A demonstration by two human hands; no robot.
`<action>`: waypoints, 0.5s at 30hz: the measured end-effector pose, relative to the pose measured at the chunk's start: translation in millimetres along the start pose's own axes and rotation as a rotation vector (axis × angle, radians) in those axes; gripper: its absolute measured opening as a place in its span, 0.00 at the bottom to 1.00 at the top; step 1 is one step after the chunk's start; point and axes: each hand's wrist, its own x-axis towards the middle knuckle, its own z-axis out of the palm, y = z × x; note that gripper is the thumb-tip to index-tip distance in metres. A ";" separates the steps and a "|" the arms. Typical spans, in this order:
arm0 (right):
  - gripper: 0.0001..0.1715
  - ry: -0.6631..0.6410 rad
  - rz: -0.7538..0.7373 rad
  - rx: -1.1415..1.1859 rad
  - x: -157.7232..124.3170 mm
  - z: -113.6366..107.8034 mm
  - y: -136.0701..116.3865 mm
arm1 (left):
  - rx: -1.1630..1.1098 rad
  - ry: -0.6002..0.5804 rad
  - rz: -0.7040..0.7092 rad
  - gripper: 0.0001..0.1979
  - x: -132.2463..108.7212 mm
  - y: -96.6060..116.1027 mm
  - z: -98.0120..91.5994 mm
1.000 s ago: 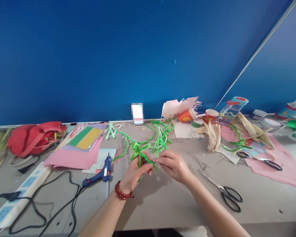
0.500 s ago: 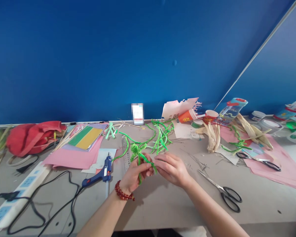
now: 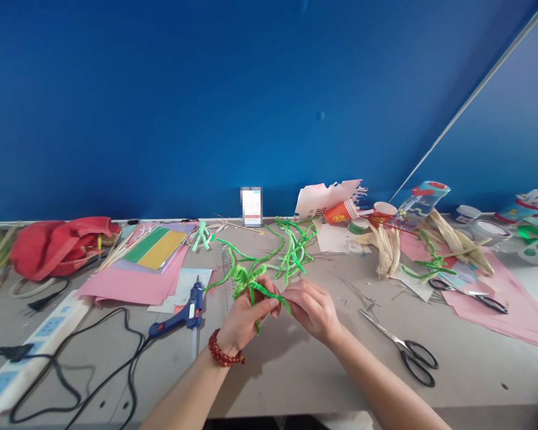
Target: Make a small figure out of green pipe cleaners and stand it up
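Both hands (image 3: 312, 307) curled, pinching green fuzzy stem (image 3: 268, 292)

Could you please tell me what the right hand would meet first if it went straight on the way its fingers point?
Most likely the fuzzy green stem held by the left hand; the right hand seems to be at its end, though depth is unclear.
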 end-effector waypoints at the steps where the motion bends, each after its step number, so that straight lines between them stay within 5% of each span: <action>1: 0.11 0.003 0.015 0.018 -0.6 1.0 -0.7 | 0.029 0.004 0.024 0.11 -0.3 -1.1 -0.3; 6: 0.07 0.029 0.166 0.161 -2.4 7.6 -4.8 | 0.240 0.043 0.120 0.10 -0.7 -8.2 -6.0; 15: 0.11 0.051 0.709 0.574 -1.6 18.0 -11.7 | 0.589 0.170 0.314 0.10 -0.1 -21.5 -16.8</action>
